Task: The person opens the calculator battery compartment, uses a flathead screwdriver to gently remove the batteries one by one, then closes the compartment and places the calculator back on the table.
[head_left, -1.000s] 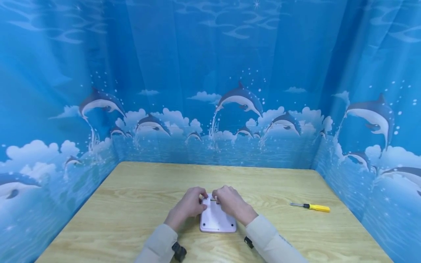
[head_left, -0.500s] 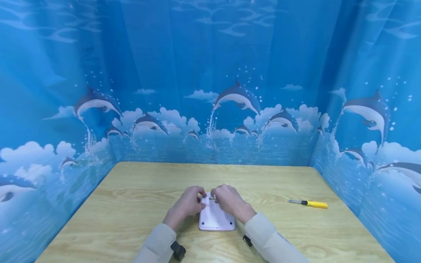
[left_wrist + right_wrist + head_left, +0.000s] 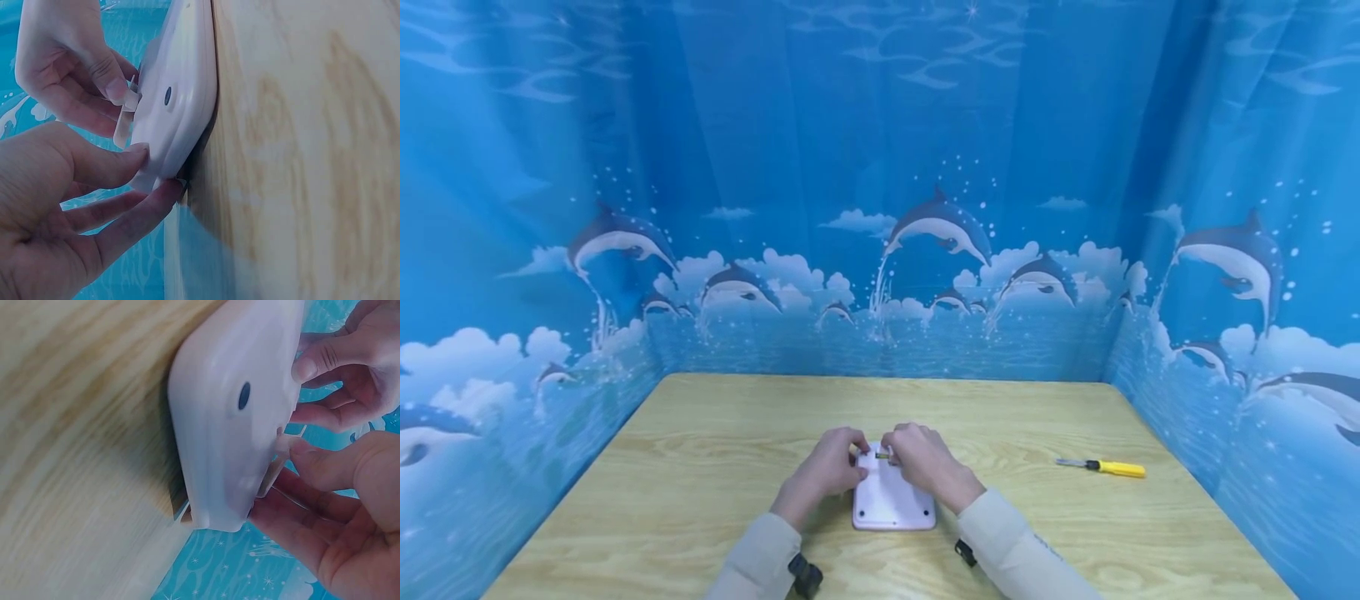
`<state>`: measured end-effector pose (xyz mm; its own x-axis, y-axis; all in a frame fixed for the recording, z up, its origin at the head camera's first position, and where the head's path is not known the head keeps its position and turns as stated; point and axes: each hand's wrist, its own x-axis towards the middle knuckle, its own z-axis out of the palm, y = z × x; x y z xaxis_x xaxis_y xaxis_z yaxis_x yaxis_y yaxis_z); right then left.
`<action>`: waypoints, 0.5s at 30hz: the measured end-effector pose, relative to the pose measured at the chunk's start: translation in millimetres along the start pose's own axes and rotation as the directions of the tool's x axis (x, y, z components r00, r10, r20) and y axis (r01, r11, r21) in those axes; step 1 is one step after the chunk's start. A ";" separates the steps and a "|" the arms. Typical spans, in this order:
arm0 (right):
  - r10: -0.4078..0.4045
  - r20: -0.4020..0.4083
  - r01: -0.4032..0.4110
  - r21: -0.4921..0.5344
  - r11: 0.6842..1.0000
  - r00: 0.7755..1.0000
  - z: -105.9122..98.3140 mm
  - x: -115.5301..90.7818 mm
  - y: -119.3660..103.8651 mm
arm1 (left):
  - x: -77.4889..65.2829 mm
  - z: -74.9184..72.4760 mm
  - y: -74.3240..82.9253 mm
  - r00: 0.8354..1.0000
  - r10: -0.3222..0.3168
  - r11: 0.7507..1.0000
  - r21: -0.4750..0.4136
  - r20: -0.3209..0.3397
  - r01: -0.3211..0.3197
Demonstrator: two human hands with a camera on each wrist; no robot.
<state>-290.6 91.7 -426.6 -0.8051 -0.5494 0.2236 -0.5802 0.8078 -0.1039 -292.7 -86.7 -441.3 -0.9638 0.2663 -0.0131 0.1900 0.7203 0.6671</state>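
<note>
A flat pale pink device (image 3: 895,500) with round black feet, like a calculator, lies on the table with its underside up. My left hand (image 3: 829,463) grips its far left corner between thumb and fingers; in the left wrist view the thumb presses the top face and a finger hooks the lower edge. With thumb and fingers my right hand (image 3: 925,460) pinches a small pale cover (image 3: 273,472) tilted up at the far end of the device. Beside it in the head view is a narrow slot (image 3: 882,456) showing a yellow-green strip; its inside is mostly hidden.
A screwdriver (image 3: 1101,467) with a yellow and black handle lies on the wooden table (image 3: 737,433) to the right. Blue dolphin-print curtains (image 3: 850,167) stand around the back and sides of the table.
The head view has shifted slightly. Both hands keep their places on the device, and the right hand still pinches the cover, with the yellow-green strip a little plainer now.
</note>
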 end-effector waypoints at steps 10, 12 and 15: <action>0.008 0.012 -0.009 0.040 0.999 1.000 -2.9 -1.4 1.9 | -0.5 3.3 -0.5 1.000 -0.029 0.999 -0.017 0.002 0.029; 0.007 0.011 -0.008 0.049 0.999 1.000 -4.3 -1.3 2.1 | 0.1 2.9 -0.3 0.999 -0.034 0.999 -0.016 0.002 0.034; 0.010 0.009 -0.011 0.058 0.998 1.000 -6.3 -1.3 2.6 | 1.0 1.9 0.3 0.999 -0.033 0.999 -0.009 -0.001 0.033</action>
<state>-290.3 95.8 -421.1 -0.8120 -0.5431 0.2137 -0.5777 0.8000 -0.1619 -293.2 -85.0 -442.5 -0.9697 0.2417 -0.0350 0.1559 0.7231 0.6730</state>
